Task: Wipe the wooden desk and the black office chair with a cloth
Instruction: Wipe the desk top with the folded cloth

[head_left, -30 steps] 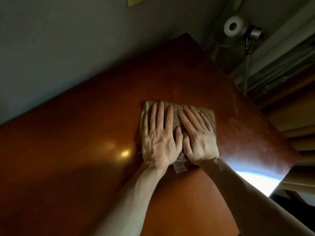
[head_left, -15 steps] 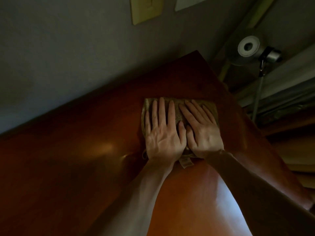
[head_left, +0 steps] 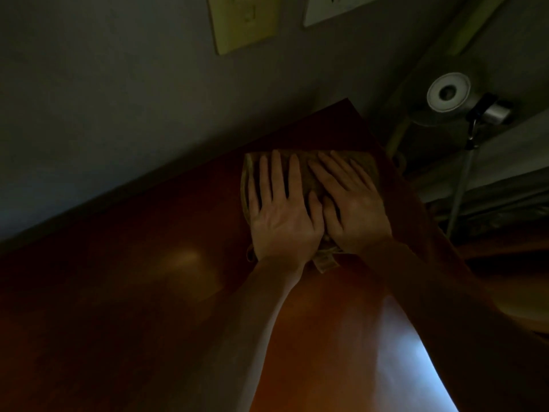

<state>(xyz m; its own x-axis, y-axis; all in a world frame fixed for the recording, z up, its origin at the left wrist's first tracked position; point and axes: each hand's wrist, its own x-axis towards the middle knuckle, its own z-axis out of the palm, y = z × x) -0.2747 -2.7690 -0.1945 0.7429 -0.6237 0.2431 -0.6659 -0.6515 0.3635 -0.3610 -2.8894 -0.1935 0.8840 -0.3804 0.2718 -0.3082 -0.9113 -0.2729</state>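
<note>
Both sets of fingers lie straight and slightly spread, flat on the cloth [head_left: 309, 181]. They press it down and grip nothing. The left fingers [head_left: 277, 173] point away from the person. The right fingers [head_left: 335, 171] slant inward, so the two thumbs meet between the hands. The left hand [head_left: 282, 221] and the right hand [head_left: 353, 215] sit side by side with their heels on the cloth's near edge.

The cloth is folded into a pad and lies wholly under the palms. A strip of it shows ahead of the fingertips, and its tag [head_left: 325, 261] pokes out behind the wrists. It rests on the desk [head_left: 148, 292], close to the far right corner. The desk's right edge runs just beside the right little finger, and the wall [head_left: 118, 114] rises just beyond the fingertips. A switch plate [head_left: 243, 22] hangs on the wall higher up. Past the right edge stands a round-headed fitting on a thin pole [head_left: 448, 92], too dim to name.

This looks like the desk-wiping step, with the stroke at its far reach near the corner. The broad surface to the left of the hands and back toward the person probably still needs passes. The next move calls for even downward pressure while sliding the pad sideways or back, keeping it from running off the right edge. The chair is not in view and must wait.
</note>
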